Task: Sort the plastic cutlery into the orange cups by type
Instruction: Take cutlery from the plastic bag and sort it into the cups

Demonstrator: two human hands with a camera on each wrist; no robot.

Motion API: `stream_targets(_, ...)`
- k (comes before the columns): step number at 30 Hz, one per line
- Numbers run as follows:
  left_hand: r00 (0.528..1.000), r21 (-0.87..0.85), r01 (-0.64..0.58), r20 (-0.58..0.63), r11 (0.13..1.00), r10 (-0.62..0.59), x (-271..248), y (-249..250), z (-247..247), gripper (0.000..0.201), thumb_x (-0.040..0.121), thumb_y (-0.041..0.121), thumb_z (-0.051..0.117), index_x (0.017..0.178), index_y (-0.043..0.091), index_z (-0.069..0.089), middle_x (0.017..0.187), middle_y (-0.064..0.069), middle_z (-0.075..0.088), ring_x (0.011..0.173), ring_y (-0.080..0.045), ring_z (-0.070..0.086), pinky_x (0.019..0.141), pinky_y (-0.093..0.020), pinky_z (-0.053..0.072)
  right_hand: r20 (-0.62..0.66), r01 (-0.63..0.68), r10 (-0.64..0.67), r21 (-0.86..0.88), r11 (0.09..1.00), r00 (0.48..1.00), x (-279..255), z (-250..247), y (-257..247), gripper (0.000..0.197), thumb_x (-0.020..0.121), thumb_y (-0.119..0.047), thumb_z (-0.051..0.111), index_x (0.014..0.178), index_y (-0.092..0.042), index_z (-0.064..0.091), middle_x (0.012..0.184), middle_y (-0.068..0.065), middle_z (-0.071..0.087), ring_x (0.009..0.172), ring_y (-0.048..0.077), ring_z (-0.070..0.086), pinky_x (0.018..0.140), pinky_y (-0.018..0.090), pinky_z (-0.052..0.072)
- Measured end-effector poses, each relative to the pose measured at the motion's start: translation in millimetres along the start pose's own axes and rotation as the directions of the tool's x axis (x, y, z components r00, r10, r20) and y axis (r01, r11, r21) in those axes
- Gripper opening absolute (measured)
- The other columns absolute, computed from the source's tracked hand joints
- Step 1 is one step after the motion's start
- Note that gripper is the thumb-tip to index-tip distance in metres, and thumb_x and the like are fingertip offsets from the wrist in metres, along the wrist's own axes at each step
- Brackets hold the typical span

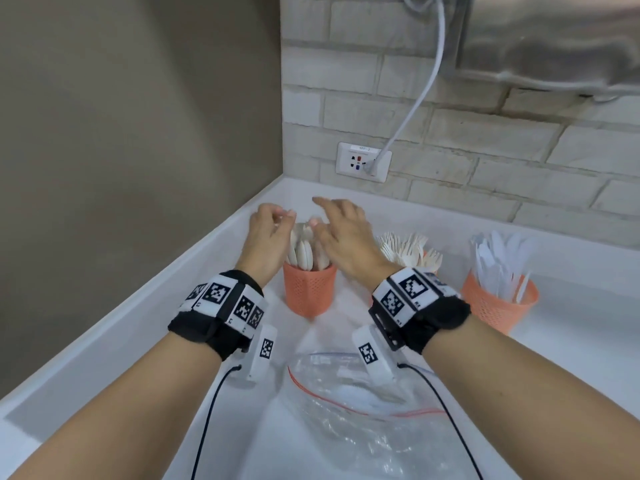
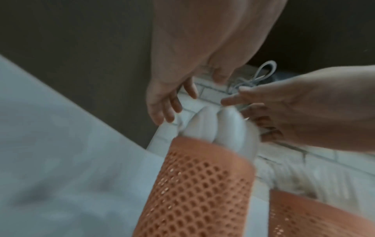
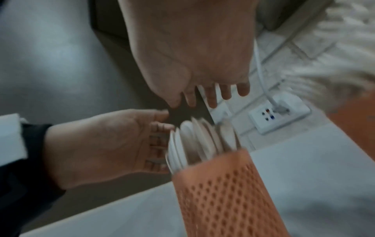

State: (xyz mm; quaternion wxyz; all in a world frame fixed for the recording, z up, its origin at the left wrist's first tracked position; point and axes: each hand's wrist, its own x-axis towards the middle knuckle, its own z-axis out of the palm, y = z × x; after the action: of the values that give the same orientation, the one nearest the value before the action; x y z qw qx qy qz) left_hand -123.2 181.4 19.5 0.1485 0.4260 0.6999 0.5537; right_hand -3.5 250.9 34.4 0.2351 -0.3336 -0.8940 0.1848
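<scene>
Three orange mesh cups stand on the white counter. Both hands hover over the left cup (image 1: 310, 292), which is packed with white spoons (image 1: 304, 251). My left hand (image 1: 282, 218) is at the spoons' left side with loosely bent fingers and grips nothing. My right hand (image 1: 329, 216) is above their right side, fingers spread and empty. In the wrist views the spoons (image 2: 213, 125) (image 3: 194, 141) stand between the left hand (image 3: 142, 136) and the right hand (image 2: 263, 112). Forks (image 1: 408, 251) fill the middle cup, mostly hidden by my right wrist. Knives (image 1: 498, 265) stand in the right cup (image 1: 498, 306).
A clear zip bag (image 1: 346, 410) lies on the counter (image 1: 571, 375) between my forearms. A brown wall closes the left side and a brick wall the back, with a socket (image 1: 363, 162) and a white cable (image 1: 415, 109) plugged into it.
</scene>
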Motion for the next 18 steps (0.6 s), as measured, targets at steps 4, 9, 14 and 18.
stream_targets(4,0.985,0.201,-0.105,-0.116,0.974,0.130,-33,14,-9,0.022,0.083,0.015,0.051,0.064,0.021,0.041,0.081,0.002,0.042,0.068,-0.008,0.042,0.060,-0.020,0.028,-0.018,0.034,-0.035,-0.034,0.999,0.999,-22,-34,-11,0.021,0.091,-0.017,0.049,0.103,-0.008,0.063,0.101,0.010,0.055,0.101,0.026,0.053,0.086,0.033,0.044)
stream_targets(9,0.896,0.335,-0.126,0.442,0.934,-0.038,-89,8,7,0.027,0.077,0.028,0.057,0.051,0.023,0.051,0.064,0.007,0.059,0.072,-0.012,0.061,0.063,-0.022,0.042,0.530,0.008,0.064,-0.132,0.991,0.846,-82,-44,-1,0.015,0.087,-0.011,0.054,0.076,-0.011,0.065,0.063,0.000,0.061,0.048,0.004,0.057,0.060,0.024,0.048)
stream_targets(14,0.649,0.723,-0.136,0.582,0.677,-0.491,-119,-6,26,0.035,0.084,0.035,0.059,0.109,0.010,0.054,0.111,-0.010,0.058,0.091,-0.021,0.051,0.060,-0.022,0.041,0.742,0.111,0.176,-0.320,0.941,0.647,-131,-10,31,0.047,0.075,-0.024,0.072,0.116,-0.007,0.056,0.105,0.006,0.058,0.088,0.021,0.054,0.074,0.029,0.043)
stream_targets(18,0.670,0.667,0.027,0.540,0.744,-0.509,-121,-8,30,0.048,0.082,0.007,0.058,0.125,0.010,0.037,0.105,-0.010,0.053,0.072,-0.016,0.049,0.047,-0.019,0.037,0.727,0.132,0.179,-0.349,0.928,0.663,-151,7,46,0.080,0.071,-0.025,0.078,0.134,-0.007,0.032,0.128,0.012,0.038,0.116,0.029,0.044,0.087,0.035,0.043)
